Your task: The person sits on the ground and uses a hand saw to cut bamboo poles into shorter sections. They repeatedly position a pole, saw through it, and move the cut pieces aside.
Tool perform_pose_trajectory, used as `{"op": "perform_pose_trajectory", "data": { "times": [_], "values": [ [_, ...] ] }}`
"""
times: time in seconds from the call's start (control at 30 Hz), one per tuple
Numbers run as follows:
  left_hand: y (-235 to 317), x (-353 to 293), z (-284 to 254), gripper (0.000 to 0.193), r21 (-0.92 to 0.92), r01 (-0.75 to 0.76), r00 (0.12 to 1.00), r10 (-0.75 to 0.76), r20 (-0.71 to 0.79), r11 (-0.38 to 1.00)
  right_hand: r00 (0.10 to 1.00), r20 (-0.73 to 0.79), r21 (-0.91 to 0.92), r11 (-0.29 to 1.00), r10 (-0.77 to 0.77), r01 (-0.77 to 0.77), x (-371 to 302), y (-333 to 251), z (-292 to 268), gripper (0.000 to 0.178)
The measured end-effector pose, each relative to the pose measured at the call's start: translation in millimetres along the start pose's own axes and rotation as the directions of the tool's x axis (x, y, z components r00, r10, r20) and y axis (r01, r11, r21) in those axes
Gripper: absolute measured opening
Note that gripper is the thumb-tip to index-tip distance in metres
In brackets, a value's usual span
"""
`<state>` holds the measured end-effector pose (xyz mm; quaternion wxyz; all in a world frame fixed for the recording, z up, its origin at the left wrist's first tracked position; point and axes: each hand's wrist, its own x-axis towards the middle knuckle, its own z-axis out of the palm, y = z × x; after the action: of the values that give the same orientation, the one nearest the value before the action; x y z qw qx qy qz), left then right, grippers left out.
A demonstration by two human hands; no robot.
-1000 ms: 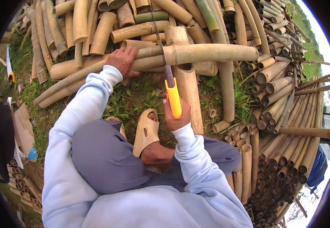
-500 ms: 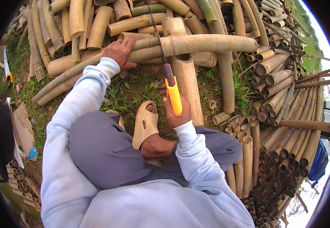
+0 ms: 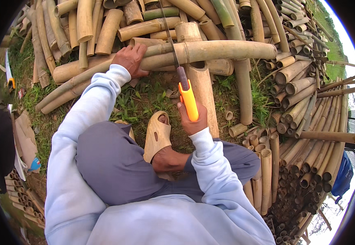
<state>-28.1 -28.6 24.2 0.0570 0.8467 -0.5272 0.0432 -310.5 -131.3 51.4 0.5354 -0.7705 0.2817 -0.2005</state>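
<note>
My right hand [image 3: 194,122] is wrapped round the orange handle of a hand saw [image 3: 189,103]. The saw's long thin blade points away from me and lies across a thick, slightly curved bamboo pole [image 3: 230,50]. To the left of the blade, my left hand [image 3: 129,61] grips the pole with fingers curled over its top. That pole lies crosswise over a stout bamboo log [image 3: 204,92], which runs toward me and has a dark opening just below the crossing. Whether the blade has cut into the pole I cannot tell.
Cut bamboo pieces [image 3: 108,30] are heaped beyond the pole. Stacked bamboo tubes [image 3: 296,85] fill the right side, with upright short tubes [image 3: 266,171] by my right knee. Another saw [image 3: 9,71] with an orange handle is at the far left. My sandalled foot [image 3: 159,139] rests on grassy ground.
The saw and my right hand have slid slightly away from me across the pole. My left hand keeps its grip in the same place. The whole view has shifted a little.
</note>
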Motion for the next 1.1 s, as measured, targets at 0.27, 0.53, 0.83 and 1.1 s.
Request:
{"op": "perform_pose_trajectory", "data": {
  "times": [0.27,0.53,0.83,1.1],
  "values": [
    [-0.8,-5.8,-4.0,0.081,0.019,0.050,0.997,-0.052,0.064,0.999,0.983,0.051,-0.176,0.971,0.175,-0.164,-165.4,-37.0,-66.9,0.036],
    [-1.9,1.2,-6.6,0.080,0.020,0.042,0.992,-0.044,0.116,0.999,0.990,0.062,-0.013,0.992,0.129,-0.128,-34.4,6.6,-13.0,0.016],
    [-6.6,-7.0,4.0,0.081,0.023,0.040,0.998,-0.041,0.039,0.999,0.992,0.054,-0.168,0.980,0.116,-0.106,-88.4,-17.8,-43.4,0.025],
    [0.2,-18.9,-12.4,0.065,0.015,0.024,0.998,-0.023,-0.055,1.000,0.996,0.062,-0.005,0.998,0.062,-0.062,-7.2,16.2,6.4,0.021]
  ]
}}
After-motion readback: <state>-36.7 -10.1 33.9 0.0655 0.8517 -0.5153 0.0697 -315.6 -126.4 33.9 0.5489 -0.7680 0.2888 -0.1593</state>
